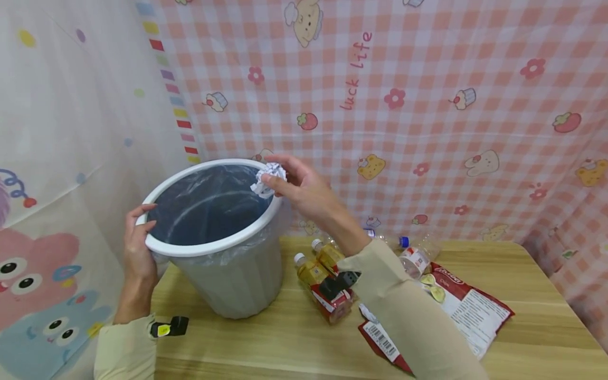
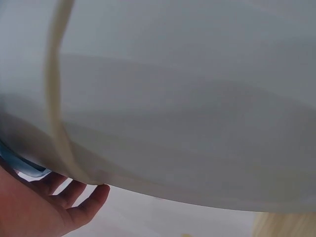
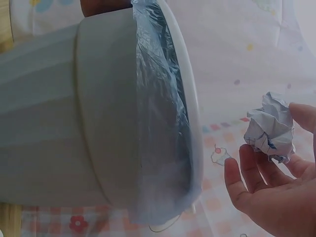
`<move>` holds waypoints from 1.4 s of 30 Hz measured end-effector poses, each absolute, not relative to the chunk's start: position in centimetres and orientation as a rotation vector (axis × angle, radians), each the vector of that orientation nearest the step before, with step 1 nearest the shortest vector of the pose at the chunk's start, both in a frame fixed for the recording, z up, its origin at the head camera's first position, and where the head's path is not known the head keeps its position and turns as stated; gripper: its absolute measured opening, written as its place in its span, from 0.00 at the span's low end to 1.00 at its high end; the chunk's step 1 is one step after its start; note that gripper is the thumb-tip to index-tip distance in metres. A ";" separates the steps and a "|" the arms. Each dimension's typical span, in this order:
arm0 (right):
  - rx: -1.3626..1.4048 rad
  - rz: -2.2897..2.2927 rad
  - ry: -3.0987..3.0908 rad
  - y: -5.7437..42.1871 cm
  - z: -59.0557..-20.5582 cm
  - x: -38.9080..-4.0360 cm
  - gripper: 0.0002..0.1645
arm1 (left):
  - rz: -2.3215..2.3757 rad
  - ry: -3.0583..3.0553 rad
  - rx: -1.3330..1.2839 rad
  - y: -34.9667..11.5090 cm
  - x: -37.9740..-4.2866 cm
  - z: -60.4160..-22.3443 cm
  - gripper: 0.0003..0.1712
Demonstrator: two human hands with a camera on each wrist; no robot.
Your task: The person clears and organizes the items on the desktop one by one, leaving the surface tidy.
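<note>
Left hand point(image 1: 141, 258) curled round bin rim point(image 1: 199, 250), right hand point(image 1: 310, 194) above with pinched crumpled paper point(image 3: 270, 129)

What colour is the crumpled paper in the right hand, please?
The crumpled paper is white with some blue markings, clearest in the right wrist view.

Pink checked cloth point(image 1: 427, 63), reading "luck life" near the top centre, fills the upper middle and right; white patterned cloth point(image 1: 100, 121) hangs at left; a wood-grain table point(image 1: 228, 348) spans the bottom.
</note>
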State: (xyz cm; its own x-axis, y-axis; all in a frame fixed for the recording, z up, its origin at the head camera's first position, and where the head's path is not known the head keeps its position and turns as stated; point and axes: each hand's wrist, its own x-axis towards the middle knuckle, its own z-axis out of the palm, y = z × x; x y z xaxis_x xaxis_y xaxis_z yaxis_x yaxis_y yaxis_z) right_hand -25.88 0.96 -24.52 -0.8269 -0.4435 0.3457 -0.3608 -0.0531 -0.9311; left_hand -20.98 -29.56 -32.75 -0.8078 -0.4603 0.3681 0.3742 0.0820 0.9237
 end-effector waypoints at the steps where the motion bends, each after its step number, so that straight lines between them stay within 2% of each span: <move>1: -0.909 -2.042 2.123 0.7 -24.5 -25.9 0.26 | -1.788 -1.765 0.088 -29.6 -21.0 -32.7 0.19; 22: -0.956 -1.985 2.158 -2.8 -25.0 -26.4 0.27 | -1.777 -1.751 0.078 -29.7 -20.9 -32.6 0.20; 42: -0.925 -1.842 2.338 -3.4 -26.0 -26.4 0.32 | -1.815 -1.741 0.087 -29.4 -21.1 -32.7 0.20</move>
